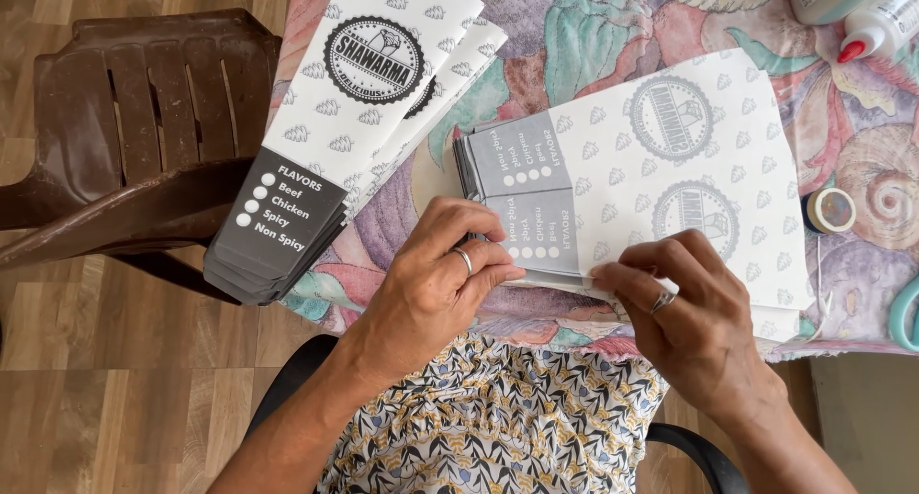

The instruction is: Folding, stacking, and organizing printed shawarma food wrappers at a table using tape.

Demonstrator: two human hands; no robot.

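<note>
A stack of white printed paper sheets (661, 159) with grey bands and round grey stamps lies face down on the table in front of me. My left hand (436, 283) presses its fingers on the grey end of the top sheet near the front edge. My right hand (684, 307) pinches the front edge of the same sheet between thumb and fingers. Both hands wear a ring. A second stack of finished paper sleeves (330, 140), white with a dark band, lies to the left, hanging over the table's edge.
A floral tablecloth (574, 34) covers the table. A glue bottle with a red tip (876, 25) lies at the back right, a roll of tape (829, 210) at the right, teal scissor handles (905, 312) by the right edge. A brown plastic chair (134, 121) stands left.
</note>
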